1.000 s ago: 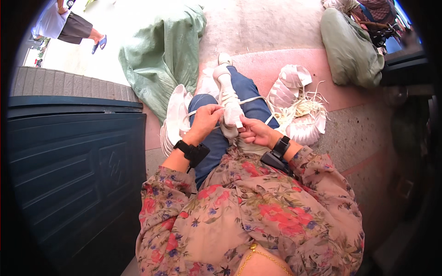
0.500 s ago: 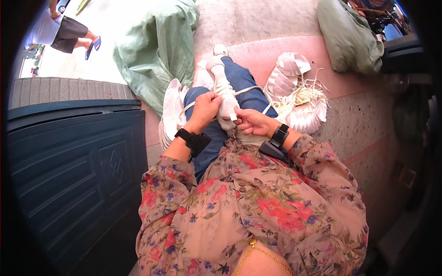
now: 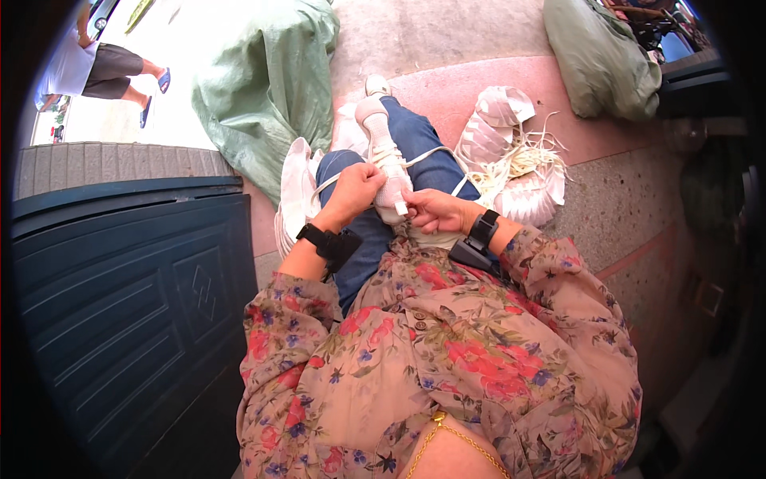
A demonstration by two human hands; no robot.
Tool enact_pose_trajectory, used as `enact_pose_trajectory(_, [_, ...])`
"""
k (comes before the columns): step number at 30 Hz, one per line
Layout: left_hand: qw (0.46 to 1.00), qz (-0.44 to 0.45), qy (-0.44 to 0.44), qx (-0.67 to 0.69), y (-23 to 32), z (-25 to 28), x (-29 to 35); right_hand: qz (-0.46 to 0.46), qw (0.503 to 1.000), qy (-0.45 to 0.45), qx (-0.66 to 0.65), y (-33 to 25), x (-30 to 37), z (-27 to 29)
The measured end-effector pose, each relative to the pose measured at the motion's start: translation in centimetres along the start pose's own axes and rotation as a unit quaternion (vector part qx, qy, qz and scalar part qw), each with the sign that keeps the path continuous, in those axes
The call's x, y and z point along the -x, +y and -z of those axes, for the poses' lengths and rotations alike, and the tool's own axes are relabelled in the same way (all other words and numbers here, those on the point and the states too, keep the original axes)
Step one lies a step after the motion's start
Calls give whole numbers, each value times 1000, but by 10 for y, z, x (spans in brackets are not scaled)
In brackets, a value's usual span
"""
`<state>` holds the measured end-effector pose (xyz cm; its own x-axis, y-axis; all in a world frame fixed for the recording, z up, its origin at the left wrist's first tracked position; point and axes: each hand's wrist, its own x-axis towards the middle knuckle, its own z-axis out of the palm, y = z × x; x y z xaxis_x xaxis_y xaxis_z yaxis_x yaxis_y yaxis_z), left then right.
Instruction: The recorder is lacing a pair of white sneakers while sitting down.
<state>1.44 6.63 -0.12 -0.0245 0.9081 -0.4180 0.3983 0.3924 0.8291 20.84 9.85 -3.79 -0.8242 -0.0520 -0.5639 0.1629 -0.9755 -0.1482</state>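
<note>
A white shoe upper (image 3: 383,148) lies lengthwise over my lap between my jeans-clad thighs, its tongue end and small white tab toward me. White lace (image 3: 431,155) crosses its front; one loop spreads over my right thigh, and another stretch passes over my left knee to my left hand. My left hand (image 3: 355,193) is closed in a pinch at the upper's left edge, its fingertips partly hiding what they grip. On the other side, my right hand (image 3: 437,211) pinches the upper beside the tab, fingers curled. Both wrists carry black strapped devices.
More white shoe uppers (image 3: 295,180) lean by my left knee. To the right, striped white uppers (image 3: 531,199) lie with a tangle of cream laces (image 3: 523,160). Green sacks (image 3: 263,88) stand ahead, left and right. A dark blue panelled door (image 3: 136,295) flanks my left; a person (image 3: 104,72) walks beyond.
My hands stay at the same spots on the shoe upper with only slight shifts. The view has moved a little, and the person at far left has taken a step.
</note>
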Motion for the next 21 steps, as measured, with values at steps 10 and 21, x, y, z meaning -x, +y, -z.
enact_pose_trajectory(10, [929,182,-108,304,-2,13,2,0,1000,15,5,0,0,0])
enact_pose_trajectory(21, [978,74,-10,195,4,-3,0,4,1000,6,17,1,-1,-1])
